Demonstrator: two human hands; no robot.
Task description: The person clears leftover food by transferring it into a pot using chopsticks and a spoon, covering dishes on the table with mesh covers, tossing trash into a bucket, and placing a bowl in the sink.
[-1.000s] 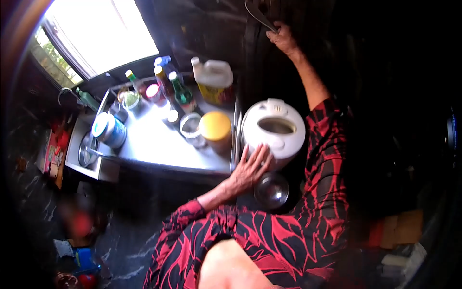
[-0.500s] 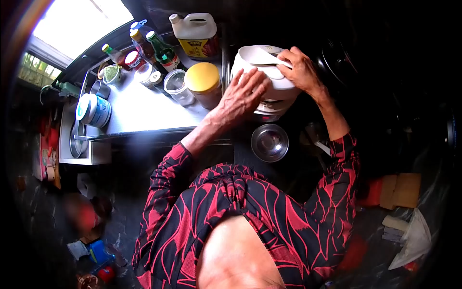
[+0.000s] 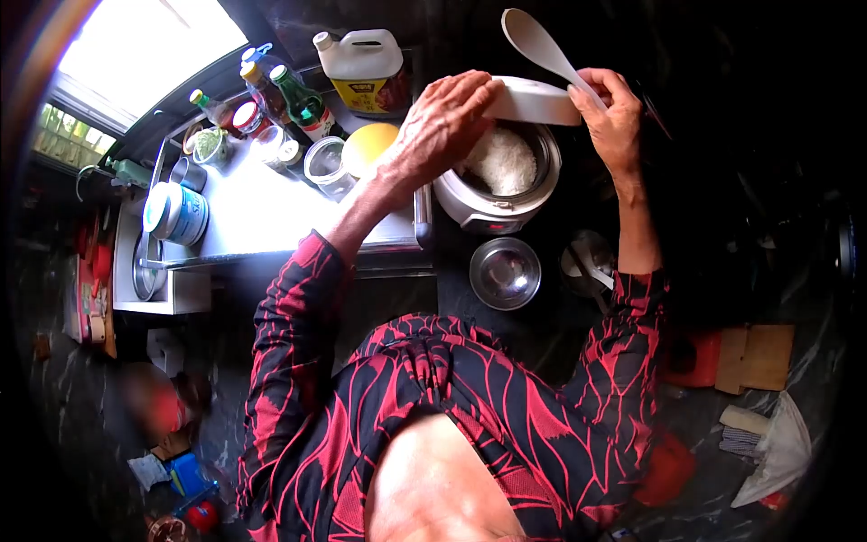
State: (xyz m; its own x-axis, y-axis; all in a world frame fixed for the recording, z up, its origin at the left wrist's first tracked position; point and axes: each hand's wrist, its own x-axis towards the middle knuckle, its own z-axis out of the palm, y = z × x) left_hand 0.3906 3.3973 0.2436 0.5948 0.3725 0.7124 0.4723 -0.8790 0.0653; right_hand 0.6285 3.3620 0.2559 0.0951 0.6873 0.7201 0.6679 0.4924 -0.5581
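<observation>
A white rice cooker (image 3: 465, 203) stands with its lid (image 3: 537, 100) tilted up at the back. A mound of white cooked rice (image 3: 508, 164) shows in its pot. My left hand (image 3: 442, 122) is on the lid's left side, fingers close together over its edge and thumb hidden. My right hand (image 3: 614, 117) is closed around the handle of a white rice paddle (image 3: 535, 41), whose blade points up and left, above the lid. An empty clear bowl (image 3: 506, 273) rests in front of the cooker.
Left of the cooker, a metal-edged counter (image 3: 244, 221) carries a yellow-lidded jar (image 3: 368, 149), a clear jar (image 3: 327, 167), several bottles (image 3: 302, 104), a large white jug (image 3: 363, 59) and a white tub (image 3: 176, 214). Another bowl with a utensil (image 3: 587, 262) lies right of the clear bowl.
The cooker's lid has swung up and back, exposing the rice. My left hand has risen with it. The paddle has come off the lid and moved up and right in my right hand.
</observation>
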